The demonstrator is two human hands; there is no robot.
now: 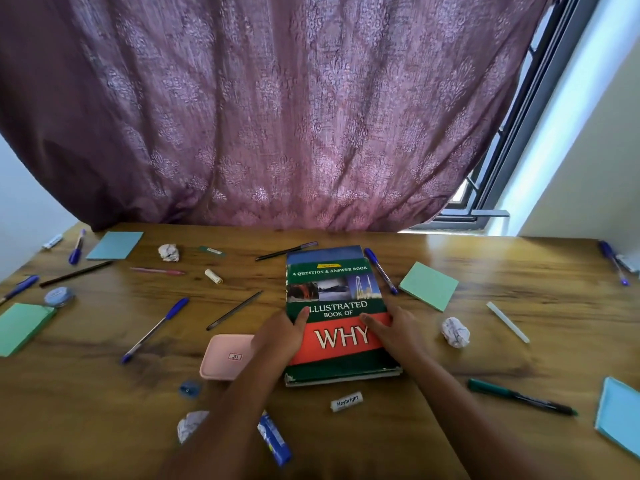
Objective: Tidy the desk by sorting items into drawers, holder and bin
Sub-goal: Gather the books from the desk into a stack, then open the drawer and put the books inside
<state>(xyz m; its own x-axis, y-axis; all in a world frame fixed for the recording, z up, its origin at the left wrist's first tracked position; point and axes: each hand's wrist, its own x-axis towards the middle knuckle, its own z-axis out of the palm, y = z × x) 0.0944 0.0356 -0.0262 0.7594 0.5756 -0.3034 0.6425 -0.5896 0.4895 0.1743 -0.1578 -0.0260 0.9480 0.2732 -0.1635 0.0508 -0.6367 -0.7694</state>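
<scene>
Both hands were on the book (337, 317), which lay flat at the middle of the tabletop (485, 344). The left hand (282, 337) clasped the left edge, thumb on the cover; the right hand (394, 332) lay spread along the right edge, fingers curled over it. Neither had it lifted. It looked a stiff hardback, fairly thick and likely weighty, the lower corners worn, so a two-sided hold at the long edges seemed right, and the glossy cover might slip. A second, blue book (325, 253) peeked out beneath its far end. The cover read "A QUESTION & ANSWER BOOK" and "ILLUSTRATED BOOK OF WHY". Just in front lay a white eraser (346, 401) marked "Heybright". A pink case (225, 356) sat touching the left wrist. Pens, sticky pads and paper balls lay scattered all around; no drawer, holder or bin was in sight.
</scene>
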